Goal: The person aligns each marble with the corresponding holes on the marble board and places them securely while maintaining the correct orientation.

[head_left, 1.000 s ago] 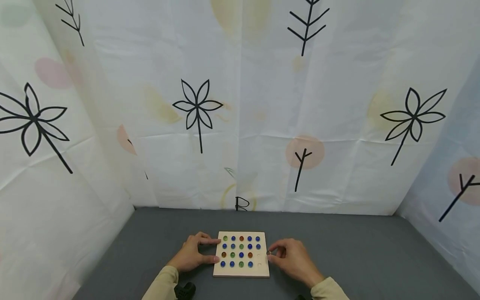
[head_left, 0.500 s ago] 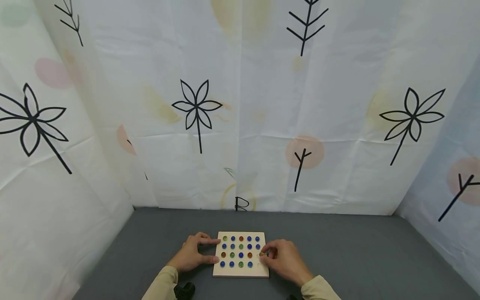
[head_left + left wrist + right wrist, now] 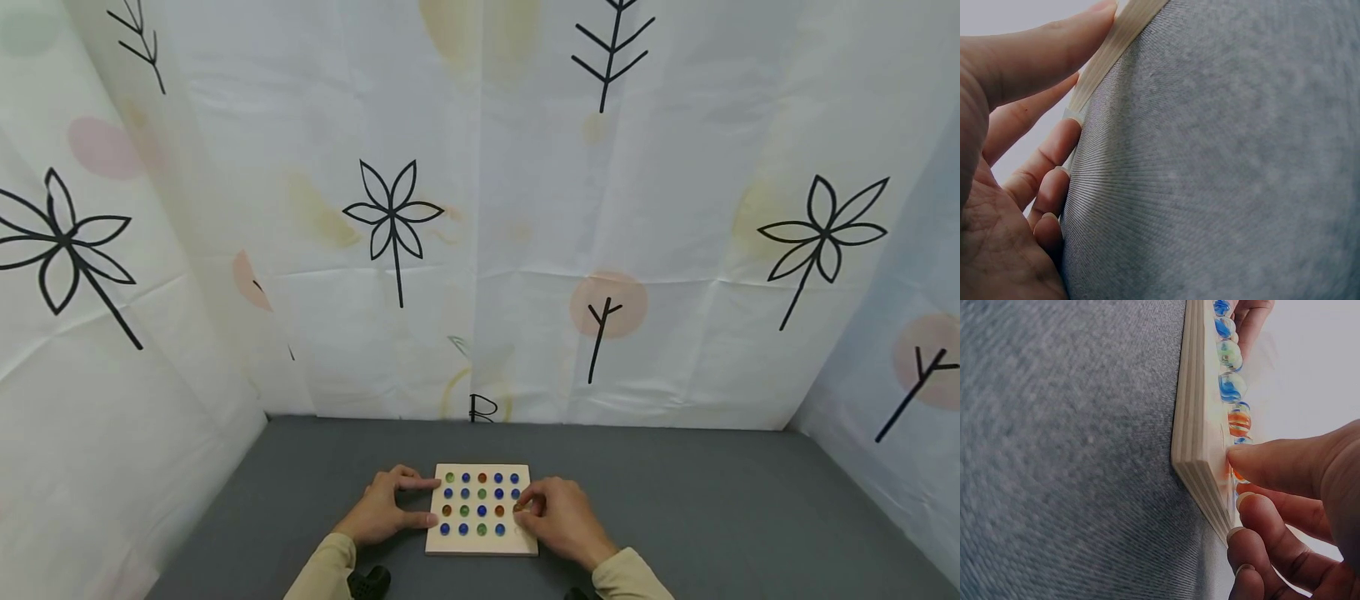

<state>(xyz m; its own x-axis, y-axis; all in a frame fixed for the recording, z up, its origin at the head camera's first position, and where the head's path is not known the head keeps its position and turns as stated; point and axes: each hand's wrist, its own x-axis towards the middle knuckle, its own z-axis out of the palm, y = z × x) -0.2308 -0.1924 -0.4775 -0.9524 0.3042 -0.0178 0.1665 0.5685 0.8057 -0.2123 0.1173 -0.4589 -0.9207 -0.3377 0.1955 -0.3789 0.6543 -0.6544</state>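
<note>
A pale wooden marble board [image 3: 480, 547] lies flat on the grey table, with rows of blue, green and orange-brown glass marbles in its round hollows. My left hand [image 3: 384, 505] rests at its left edge, thumb and index finger spread apart and touching it; the left wrist view shows the thumb [image 3: 1054, 53] against the wooden side. With thumb and index finger, my right hand [image 3: 562, 518] pinches an orange-brown marble [image 3: 517, 507] over the right end of the third row. Its fingers mostly hide that marble. In the right wrist view, the thumb [image 3: 1279, 464] is low over the board's surface.
Grey cloth-like table surface [image 3: 675, 483] surrounds the board. White patterned sheets [image 3: 525, 208] stand behind it and at both sides. A dark object [image 3: 370, 582] sits by the left sleeve at the lower edge of view.
My right hand has moved left with the marble, from beside the board's right edge to over the third row's right end. The left hand and the board have stayed in place.
</note>
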